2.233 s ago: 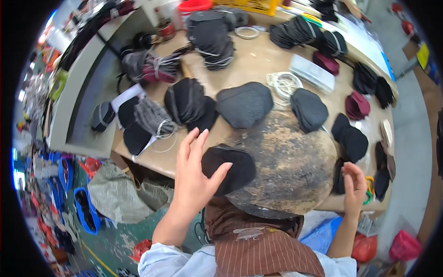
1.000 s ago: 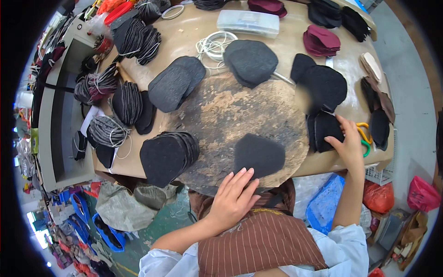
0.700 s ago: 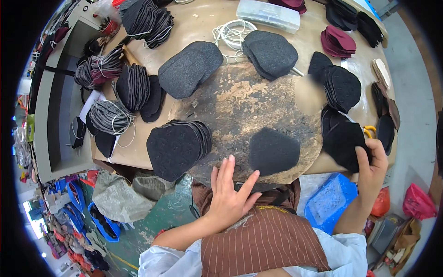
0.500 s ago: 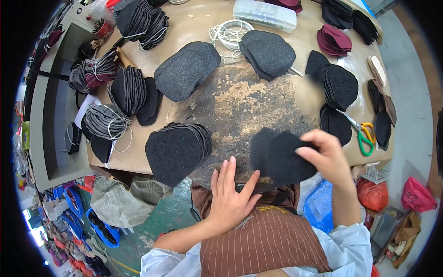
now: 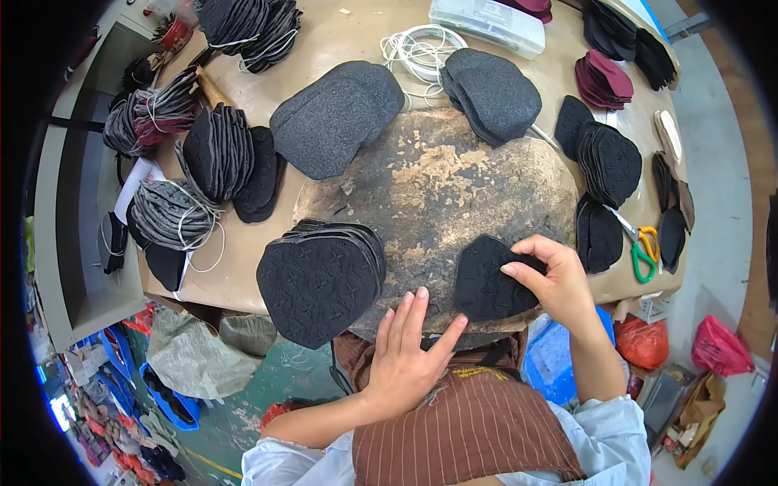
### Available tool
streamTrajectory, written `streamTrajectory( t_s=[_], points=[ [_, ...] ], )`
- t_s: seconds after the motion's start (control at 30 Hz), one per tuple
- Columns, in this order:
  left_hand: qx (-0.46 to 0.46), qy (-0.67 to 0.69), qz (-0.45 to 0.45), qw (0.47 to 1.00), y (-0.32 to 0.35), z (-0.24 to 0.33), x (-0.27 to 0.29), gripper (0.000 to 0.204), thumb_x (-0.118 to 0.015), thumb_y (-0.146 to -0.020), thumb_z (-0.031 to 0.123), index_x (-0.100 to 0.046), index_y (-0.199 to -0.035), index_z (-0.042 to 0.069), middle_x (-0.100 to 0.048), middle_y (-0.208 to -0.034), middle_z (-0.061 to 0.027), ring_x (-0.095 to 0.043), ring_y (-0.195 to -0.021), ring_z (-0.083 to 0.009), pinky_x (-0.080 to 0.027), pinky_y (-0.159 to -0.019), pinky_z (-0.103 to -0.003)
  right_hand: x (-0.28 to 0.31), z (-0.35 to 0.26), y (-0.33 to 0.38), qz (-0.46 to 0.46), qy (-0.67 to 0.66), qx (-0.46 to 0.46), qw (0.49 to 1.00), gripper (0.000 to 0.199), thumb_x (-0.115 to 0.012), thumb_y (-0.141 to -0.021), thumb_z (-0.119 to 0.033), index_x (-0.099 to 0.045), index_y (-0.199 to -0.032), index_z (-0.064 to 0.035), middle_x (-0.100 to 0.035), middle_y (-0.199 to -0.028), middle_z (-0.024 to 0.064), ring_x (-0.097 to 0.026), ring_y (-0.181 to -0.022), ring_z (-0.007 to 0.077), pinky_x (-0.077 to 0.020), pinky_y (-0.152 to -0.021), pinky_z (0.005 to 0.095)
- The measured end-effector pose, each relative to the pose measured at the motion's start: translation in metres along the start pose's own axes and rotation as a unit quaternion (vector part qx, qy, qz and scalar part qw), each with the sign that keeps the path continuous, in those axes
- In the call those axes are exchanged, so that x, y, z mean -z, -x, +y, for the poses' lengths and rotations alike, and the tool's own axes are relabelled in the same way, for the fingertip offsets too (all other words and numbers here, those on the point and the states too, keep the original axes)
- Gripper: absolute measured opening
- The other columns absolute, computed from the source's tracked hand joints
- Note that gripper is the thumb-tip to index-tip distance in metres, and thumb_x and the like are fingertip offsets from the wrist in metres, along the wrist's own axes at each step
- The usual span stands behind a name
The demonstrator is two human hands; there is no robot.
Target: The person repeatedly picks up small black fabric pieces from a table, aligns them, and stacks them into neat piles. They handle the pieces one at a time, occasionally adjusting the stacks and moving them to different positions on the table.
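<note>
My right hand (image 5: 555, 283) pinches the right edge of a black quilted fabric piece (image 5: 493, 279), thumb on top. The rounded piece, with stitched marks, is over the front right of a worn round board (image 5: 438, 194); whether it lies flat cannot be made out. With fingers spread, my left hand (image 5: 408, 348) rests at the board's front edge, holding nothing. Left of it is a stack of similar black quilted pieces (image 5: 318, 279). Behind, on the board's far side, sit dark grey felt-like pieces (image 5: 336, 117) and a second grey stack (image 5: 493, 97).
Scissors (image 5: 646, 253) with green and orange handles lie at right, near black stacks (image 5: 608, 162) and a maroon stack (image 5: 604, 79). Tied bundles (image 5: 174, 212) crowd the left. White cord (image 5: 417, 53) and a clear plastic box (image 5: 488, 26) are at the back.
The black piece in my right hand, blurred earlier, has moved slightly left and away from the front edge and now shows its stitching. My left hand has barely moved; the view has shifted slightly.
</note>
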State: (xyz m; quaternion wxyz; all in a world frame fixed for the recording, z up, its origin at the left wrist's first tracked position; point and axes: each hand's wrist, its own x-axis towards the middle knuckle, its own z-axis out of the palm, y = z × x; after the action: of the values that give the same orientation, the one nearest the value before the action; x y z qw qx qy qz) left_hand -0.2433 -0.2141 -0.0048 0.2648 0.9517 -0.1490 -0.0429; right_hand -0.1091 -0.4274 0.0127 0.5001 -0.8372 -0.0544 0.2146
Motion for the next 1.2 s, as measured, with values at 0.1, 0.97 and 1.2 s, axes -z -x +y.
streamTrajectory(
  t_s=[0.1, 0.97, 1.2],
  points=[
    [0.003, 0.028, 0.018, 0.999, 0.000, -0.002, 0.002, 0.062, -0.071, -0.077, 0.025, -0.049, -0.135, 0.017, -0.031, -0.143, -0.0264, -0.034, -0.132, -0.0400, -0.032, -0.102, -0.053, -0.001, -0.001, -0.001, 0.007, 0.016, -0.001, 1.000, 0.021, -0.073, -0.080, -0.012, -0.064, -0.093, 0.0016, -0.067, -0.080, 0.0057, -0.059, -0.077, 0.0067, -0.0485, -0.070, 0.0256],
    [0.022, 0.329, 0.138, 0.934, -0.079, 0.012, 0.027, 0.068, -0.080, -0.070, 0.008, -0.046, -0.128, 0.002, -0.057, -0.119, -0.0162, -0.055, -0.110, -0.0291, -0.042, -0.096, -0.040, 0.034, -0.010, 0.033, 0.072, 0.098, 0.277, 0.953, 0.025, -0.083, -0.065, -0.013, -0.061, -0.076, -0.0088, -0.063, -0.079, 0.0055, -0.061, -0.071, 0.0210, -0.0477, -0.062, 0.0316],
    [0.030, 0.290, 0.122, 0.949, -0.060, 0.020, 0.047, 0.066, -0.076, -0.074, -0.001, -0.043, -0.131, 0.000, -0.064, -0.107, -0.0141, -0.064, -0.098, -0.0195, -0.051, -0.087, -0.031, 0.023, 0.003, 0.045, 0.124, -0.069, 0.213, 0.967, 0.022, -0.080, -0.070, -0.004, -0.061, -0.081, -0.0058, -0.068, -0.082, 0.0089, -0.066, -0.076, 0.0200, -0.0514, -0.072, 0.0292]
  ],
)
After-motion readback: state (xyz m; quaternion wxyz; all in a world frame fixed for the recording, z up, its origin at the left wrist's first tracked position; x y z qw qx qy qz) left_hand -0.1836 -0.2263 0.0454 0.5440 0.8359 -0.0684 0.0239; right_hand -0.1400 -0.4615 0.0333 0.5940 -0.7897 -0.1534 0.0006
